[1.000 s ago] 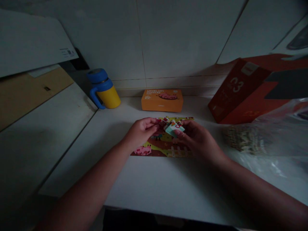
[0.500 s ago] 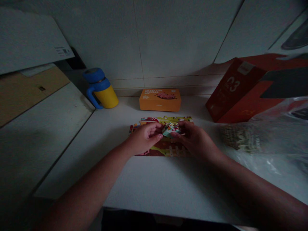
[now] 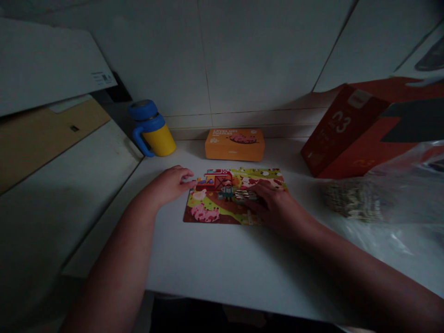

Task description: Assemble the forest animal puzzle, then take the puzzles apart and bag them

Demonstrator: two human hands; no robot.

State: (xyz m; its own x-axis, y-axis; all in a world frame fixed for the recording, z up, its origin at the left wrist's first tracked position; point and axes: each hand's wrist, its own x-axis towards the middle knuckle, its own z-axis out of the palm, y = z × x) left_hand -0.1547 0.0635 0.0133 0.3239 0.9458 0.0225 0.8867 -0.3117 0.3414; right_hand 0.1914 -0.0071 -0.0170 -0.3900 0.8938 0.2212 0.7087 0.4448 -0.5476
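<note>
A farm-scene jigsaw puzzle point(image 3: 204, 212) lies flat on the white worktop, showing a pink pig, a red barn and a cow. My left hand point(image 3: 171, 182) is by its upper left corner, fingers slightly bent and apart, the tips at the puzzle's edge; I see nothing held in it. Over the right half of the puzzle, my right hand point(image 3: 274, 201) grips a small stack of puzzle pieces point(image 3: 244, 195) between thumb and fingers. That hand covers the puzzle's lower right part.
An orange puzzle box point(image 3: 234, 145) stands behind the puzzle against the wall. To its left is a blue and yellow mug point(image 3: 157, 134). On the right are a large red box point(image 3: 342, 134) and a clear plastic bag point(image 3: 391, 199). Boards point(image 3: 48, 138) lean at the left.
My left hand has left the stack and moved left to the puzzle's corner. My right hand keeps the stack, now lower over the puzzle. The view has shifted slightly.
</note>
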